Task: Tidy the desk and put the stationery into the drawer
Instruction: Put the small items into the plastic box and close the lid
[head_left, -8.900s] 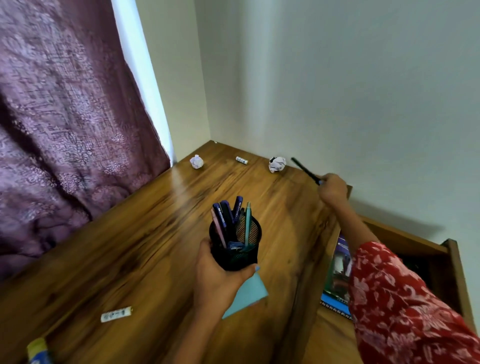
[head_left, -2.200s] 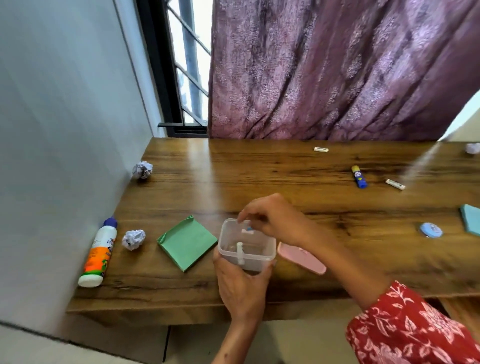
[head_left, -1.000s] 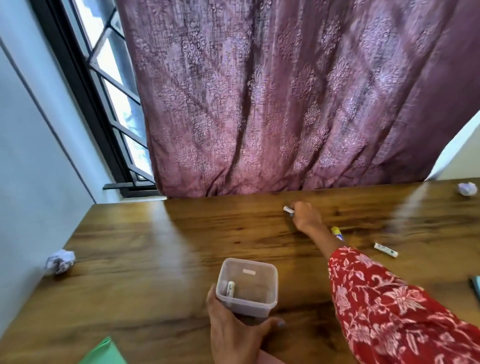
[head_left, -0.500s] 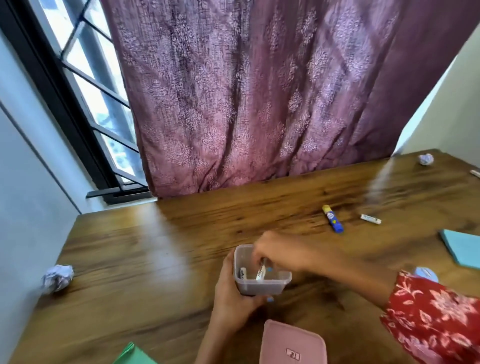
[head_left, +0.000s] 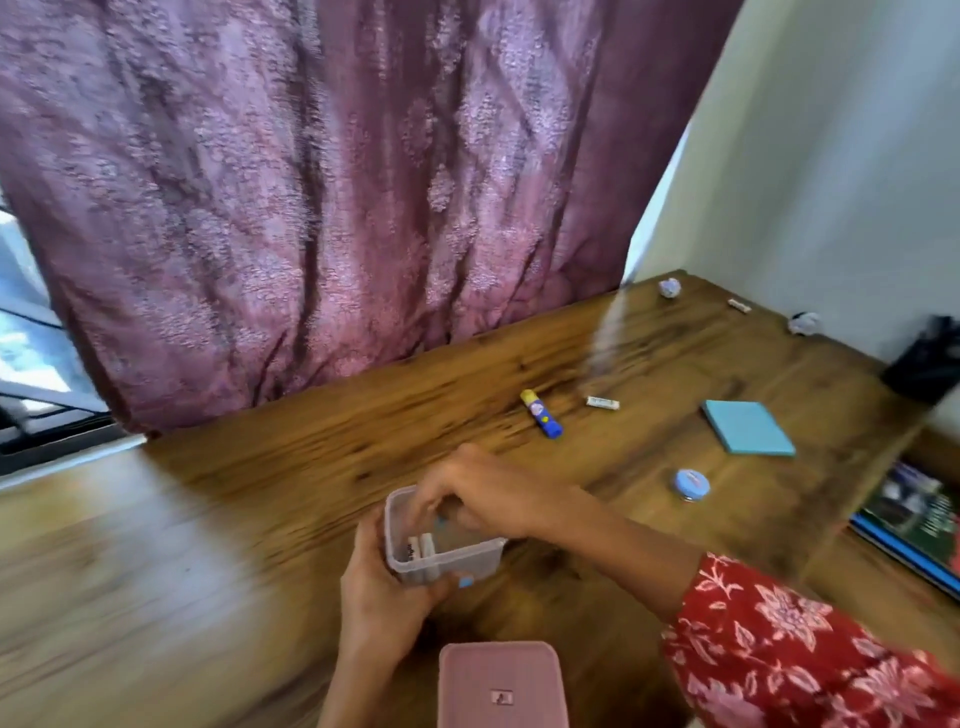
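Red floral-print sleeve (head_left: 810, 660), light blue painted fingernails (head_left: 466, 582)

We see a brown wooden desk (head_left: 322, 467) with strong grain and a slight sheen, a small clear plastic box (head_left: 441, 558), smooth and translucent, a matt pink plastic lid (head_left: 501, 686), a mauve cloth curtain (head_left: 311, 197) with a raised woven pattern, a flat blue paper pad (head_left: 748, 427), and crumpled white paper balls (head_left: 670, 287).

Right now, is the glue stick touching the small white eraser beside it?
Apart. The head view shows bare wood between the glue stick and the white eraser on the desk.
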